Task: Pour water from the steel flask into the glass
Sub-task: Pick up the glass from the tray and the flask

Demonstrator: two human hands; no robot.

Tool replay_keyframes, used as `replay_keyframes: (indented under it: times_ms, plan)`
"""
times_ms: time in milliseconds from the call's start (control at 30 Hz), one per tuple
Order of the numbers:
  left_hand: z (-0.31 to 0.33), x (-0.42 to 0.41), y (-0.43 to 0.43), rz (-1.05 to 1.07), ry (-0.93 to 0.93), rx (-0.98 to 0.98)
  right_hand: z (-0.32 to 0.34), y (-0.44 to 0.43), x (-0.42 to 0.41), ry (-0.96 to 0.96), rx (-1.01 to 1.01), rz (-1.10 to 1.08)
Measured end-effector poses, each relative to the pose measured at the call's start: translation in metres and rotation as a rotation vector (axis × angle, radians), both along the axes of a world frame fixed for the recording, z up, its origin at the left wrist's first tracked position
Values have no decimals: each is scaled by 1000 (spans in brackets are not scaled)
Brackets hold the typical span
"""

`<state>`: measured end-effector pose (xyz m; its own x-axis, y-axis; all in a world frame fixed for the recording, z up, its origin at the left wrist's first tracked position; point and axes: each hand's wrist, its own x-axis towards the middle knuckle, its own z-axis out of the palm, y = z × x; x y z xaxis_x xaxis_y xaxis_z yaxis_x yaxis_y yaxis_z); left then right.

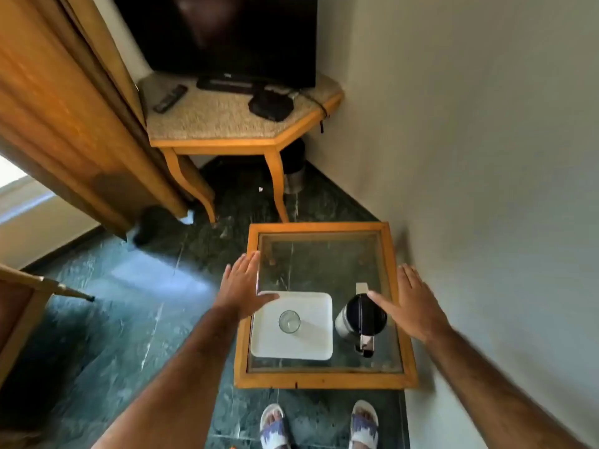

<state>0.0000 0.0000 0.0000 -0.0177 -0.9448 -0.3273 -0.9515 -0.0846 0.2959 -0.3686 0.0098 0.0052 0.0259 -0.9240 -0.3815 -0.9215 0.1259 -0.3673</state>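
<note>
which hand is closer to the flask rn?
The right hand: its thumb tip overlaps the steel flask's black lid in this view. The left hand hovers open over the far-left corner of the white tray.

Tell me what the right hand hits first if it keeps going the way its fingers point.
The right hand is open, its fingers pointing forward over the far right rim of the glass-topped table. The way looks free up to the wall. The steel flask sits to its left, probably off that line; depth is unclear.

White tray point(311, 348) on glass-topped table point(324, 380); television point(227, 37) beyond
</note>
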Motion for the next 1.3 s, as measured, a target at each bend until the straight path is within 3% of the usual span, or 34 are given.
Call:
replay_keyframes:
  times_ms: [133, 233, 367, 500, 767, 1067, 1300]
  plan:
    - [-82, -1, 36, 62, 71, 197, -74, 48, -6, -134, 148, -173]
    - [-133, -9, 55, 98, 146, 237, -120, 76, -7, -306, 210, -313]
    - [-174, -23, 65, 182, 235, 315, -140, 100, 0, -474, 305, -417]
    - [-212, -32, 71, 345, 357, 336, -129, 107, 17, -791, 353, -558]
    - [-270, -47, 75, 693, 704, 183, -157, 126, 38, -1056, 65, -767]
    - [-304, -59, 77, 728, 825, 52, -184, 123, 54, -1278, -157, -736]
    - [-296, -59, 71, 683, 820, 17, -188, 97, 14, -1426, -281, -760]
